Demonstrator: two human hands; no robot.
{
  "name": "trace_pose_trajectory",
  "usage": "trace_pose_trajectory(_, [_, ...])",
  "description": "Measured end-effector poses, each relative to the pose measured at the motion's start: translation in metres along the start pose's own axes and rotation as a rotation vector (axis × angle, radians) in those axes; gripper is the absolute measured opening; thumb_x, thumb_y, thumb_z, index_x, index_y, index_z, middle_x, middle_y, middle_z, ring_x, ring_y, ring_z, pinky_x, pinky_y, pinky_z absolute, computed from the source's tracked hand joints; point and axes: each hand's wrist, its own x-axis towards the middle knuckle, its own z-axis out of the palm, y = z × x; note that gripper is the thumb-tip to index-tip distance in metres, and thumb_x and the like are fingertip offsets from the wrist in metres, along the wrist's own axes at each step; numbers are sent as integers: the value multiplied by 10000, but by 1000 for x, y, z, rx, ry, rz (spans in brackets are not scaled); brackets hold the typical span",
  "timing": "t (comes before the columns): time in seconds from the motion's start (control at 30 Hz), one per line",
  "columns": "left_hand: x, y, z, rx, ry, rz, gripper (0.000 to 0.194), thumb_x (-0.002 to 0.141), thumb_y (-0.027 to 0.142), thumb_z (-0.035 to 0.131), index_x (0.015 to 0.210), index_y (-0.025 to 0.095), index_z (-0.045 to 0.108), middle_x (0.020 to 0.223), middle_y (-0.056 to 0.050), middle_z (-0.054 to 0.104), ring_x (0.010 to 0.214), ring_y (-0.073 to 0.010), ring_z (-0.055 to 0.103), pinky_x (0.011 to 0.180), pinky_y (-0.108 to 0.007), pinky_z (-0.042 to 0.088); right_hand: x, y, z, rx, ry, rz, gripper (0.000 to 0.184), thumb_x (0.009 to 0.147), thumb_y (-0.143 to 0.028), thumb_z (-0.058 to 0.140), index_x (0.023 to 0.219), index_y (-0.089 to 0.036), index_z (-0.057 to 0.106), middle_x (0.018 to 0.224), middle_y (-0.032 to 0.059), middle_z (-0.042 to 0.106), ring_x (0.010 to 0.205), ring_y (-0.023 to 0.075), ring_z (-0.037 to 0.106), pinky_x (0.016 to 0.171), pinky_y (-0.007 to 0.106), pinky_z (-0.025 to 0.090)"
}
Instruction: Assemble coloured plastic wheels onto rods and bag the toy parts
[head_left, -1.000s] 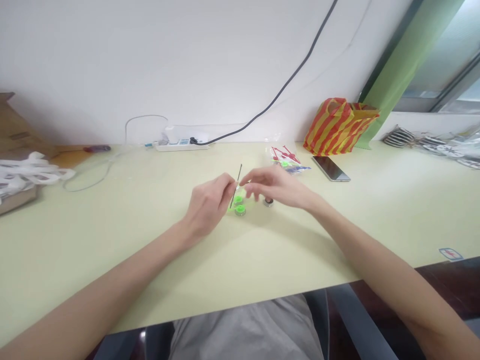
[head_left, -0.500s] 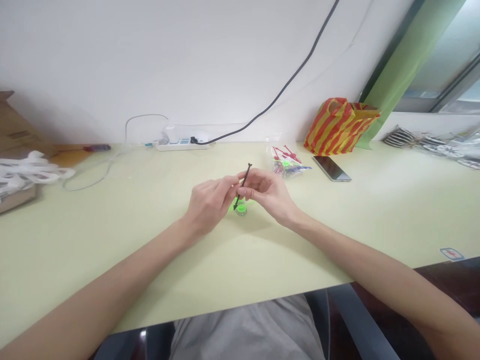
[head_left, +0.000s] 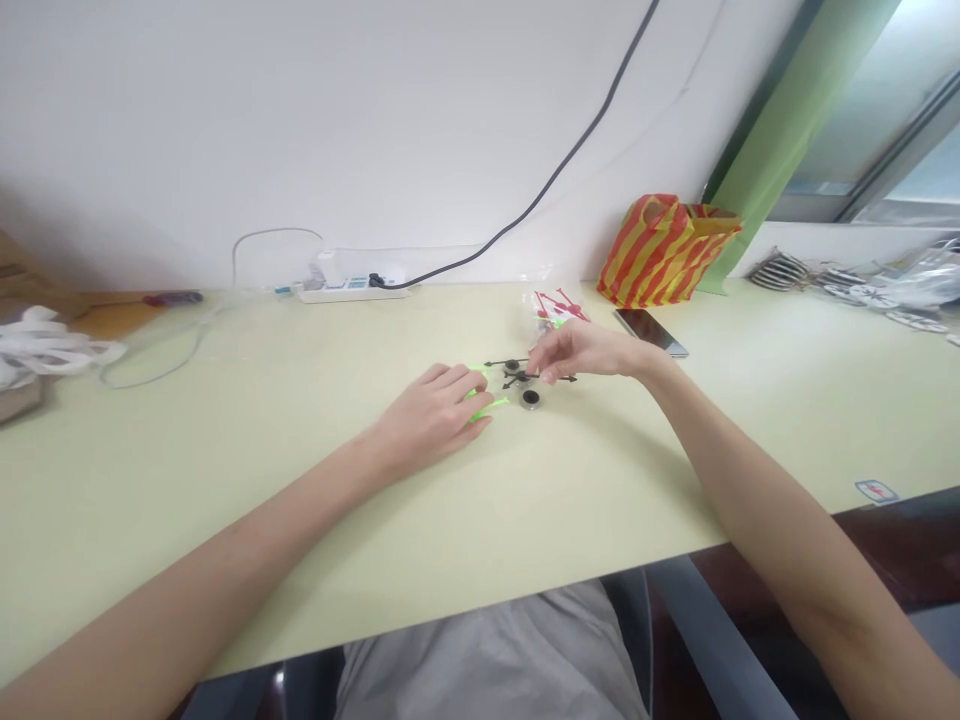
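Note:
On the table, my left hand (head_left: 442, 402) lies palm down with its fingers curled over bright green plastic pieces (head_left: 498, 403), which are mostly hidden beneath it. My right hand (head_left: 581, 350) reaches down to the right of it, thumb and forefinger together at a thin black arrow-tipped stick (head_left: 565, 379). Under and beside those fingertips are other black arrow-tipped pieces (head_left: 495, 363). Small round discs with dark centres lie among them; the nearest disc (head_left: 531, 400) sits just in front.
Behind my right hand lies a clear bag (head_left: 559, 303) with red and green parts. A phone (head_left: 651, 332) and a striped red-yellow bag (head_left: 667, 255) stand right of it. A power strip (head_left: 352, 289) runs along the wall. White straps (head_left: 52, 345) lie at left.
My hands have moved apart. The black stick both held up is now down at the table with my right hand, which went right. My left hand now covers the green pieces. The view shifted slightly.

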Motion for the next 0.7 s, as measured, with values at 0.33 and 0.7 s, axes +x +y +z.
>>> trace_pose_trajectory(0.33, [-1,-3,0,12,-43,22,187,1050,206,490,1044,183,676,1103,-118,707,1039,-256,649,900,-414,468,11,3,7,-219,-152,-49,275,878,-419,719,887,-153,789,838,57,730,733,145,583,653,268,424])
trace_pose_trajectory(0.7, [4,4,7,9,-85,74,322,1062,188,465,1324,148,647,1343,-136,701,1262,-266,632,1099,-439,450,12,-1,16,-122,-107,-22,283,856,-450,736,866,-167,719,796,55,744,729,165,608,651,284,413])
